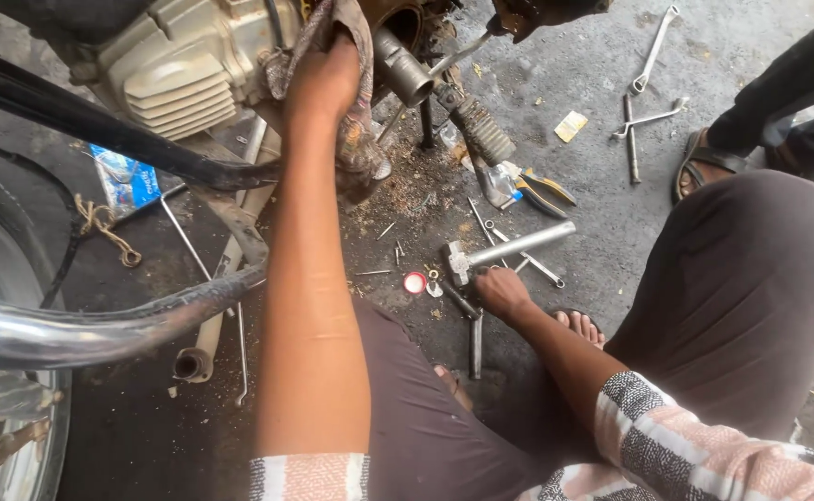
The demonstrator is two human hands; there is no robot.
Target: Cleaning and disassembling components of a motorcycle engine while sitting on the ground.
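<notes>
Striped sleeves and dark trousers are filling the near edge as a person is crouching beside a motorcycle on a stained concrete floor (564, 83). Far up the frame, the left hand (323, 79) is pressing a grimy rag (356, 139) against the engine (179, 70), its grip closing on the cloth, just left of a round metal pipe stub (402, 70) and the ribbed rubber footpeg (476, 130). Lower and to the right, the right hand (501, 292) is resting on the floor among loose tools, fingers curling together over a dark metal rod (474, 339); whether the grip is actually clamping it cannot be told. Just beyond that hand, a hammer (504, 250) with a silver handle is lying on the floor, touching a slim spanner (527, 260), with a small red cap (414, 282) near to the left. Farther right, pliers (541, 190) with blue and yellow handles are lying beside a clear plastic scrap. Well apart at far right, a cross wrench (643, 119) and a ring spanner (655, 48) are lying near another person's sandalled foot (708, 162). On the left, a dark frame tube (101, 121) and a chrome exhaust pipe (91, 325) are crossing the view, with a tyre (12, 278) behind them.
</notes>
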